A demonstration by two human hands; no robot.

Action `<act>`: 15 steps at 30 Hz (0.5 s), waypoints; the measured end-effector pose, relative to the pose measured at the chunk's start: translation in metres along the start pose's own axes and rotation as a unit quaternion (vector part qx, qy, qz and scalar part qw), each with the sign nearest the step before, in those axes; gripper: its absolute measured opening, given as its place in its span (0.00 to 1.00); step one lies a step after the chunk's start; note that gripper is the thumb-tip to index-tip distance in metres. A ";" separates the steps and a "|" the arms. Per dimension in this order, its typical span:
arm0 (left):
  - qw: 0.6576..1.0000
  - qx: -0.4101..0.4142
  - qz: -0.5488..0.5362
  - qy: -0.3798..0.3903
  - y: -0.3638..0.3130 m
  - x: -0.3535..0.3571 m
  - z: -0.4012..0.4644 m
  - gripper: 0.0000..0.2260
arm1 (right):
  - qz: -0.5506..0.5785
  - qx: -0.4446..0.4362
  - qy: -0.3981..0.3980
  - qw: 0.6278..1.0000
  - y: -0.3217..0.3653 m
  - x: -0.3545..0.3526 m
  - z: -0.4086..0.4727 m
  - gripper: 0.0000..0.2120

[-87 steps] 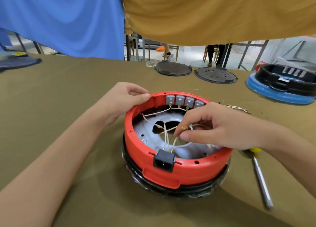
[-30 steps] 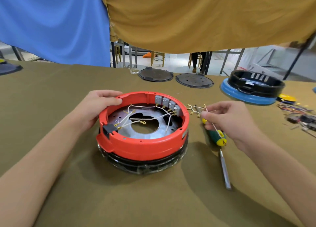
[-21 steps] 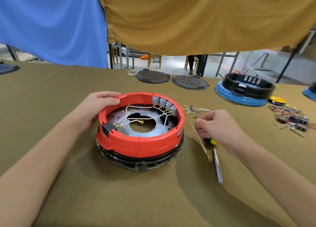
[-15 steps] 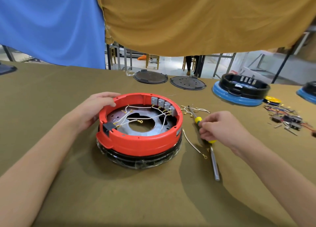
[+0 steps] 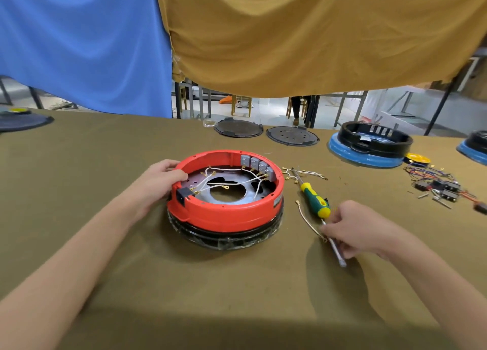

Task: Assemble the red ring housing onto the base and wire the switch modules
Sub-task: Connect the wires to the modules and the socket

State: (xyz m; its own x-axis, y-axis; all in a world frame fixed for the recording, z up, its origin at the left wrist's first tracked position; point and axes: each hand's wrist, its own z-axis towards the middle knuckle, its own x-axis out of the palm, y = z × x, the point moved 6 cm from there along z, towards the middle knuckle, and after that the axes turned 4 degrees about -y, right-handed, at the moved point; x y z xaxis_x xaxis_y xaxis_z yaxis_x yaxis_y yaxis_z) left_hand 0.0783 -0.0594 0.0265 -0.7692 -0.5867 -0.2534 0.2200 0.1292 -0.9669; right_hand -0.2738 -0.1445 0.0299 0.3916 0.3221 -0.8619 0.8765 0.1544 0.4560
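The red ring housing (image 5: 226, 215) sits on the black base (image 5: 224, 237) at the table's middle. Several grey switch modules (image 5: 257, 164) line its far inner wall, and white wires (image 5: 224, 183) run from them across the metal plate to the black power socket (image 5: 183, 195). My left hand (image 5: 158, 181) grips the ring's left rim. My right hand (image 5: 353, 231) lies right of the ring with curled fingers, pinching the near end of a loose wire (image 5: 307, 219) beside the shaft of the green-and-yellow screwdriver (image 5: 315, 199). More loose wires (image 5: 303, 171) lie beyond it.
Two black round lids (image 5: 238, 128) (image 5: 292, 136) lie at the far edge. A black-and-blue unit (image 5: 369, 146) stands at the back right, another at the right edge (image 5: 474, 149). Small switch parts with coloured wires (image 5: 437, 186) are scattered at the right. Blue and ochre cloths hang overhead.
The ring was turned so the socket faces left. My right hand took a wire from the pile, laid it by the screwdriver, then moved from the handle toward me.
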 end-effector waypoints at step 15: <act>0.987 0.161 -0.009 0.029 -0.012 0.026 0.014 0.14 | 0.142 -0.418 -0.078 0.894 0.140 -0.003 -0.003 0.03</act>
State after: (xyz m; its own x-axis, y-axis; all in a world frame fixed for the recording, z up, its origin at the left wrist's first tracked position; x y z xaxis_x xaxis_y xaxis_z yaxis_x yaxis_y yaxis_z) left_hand 0.0643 -0.0872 0.0317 -0.8053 -0.5390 -0.2472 0.3784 -0.1462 -0.9140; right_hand -0.1531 -0.1209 0.0968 0.6562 0.3350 -0.6762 0.2463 0.7519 0.6116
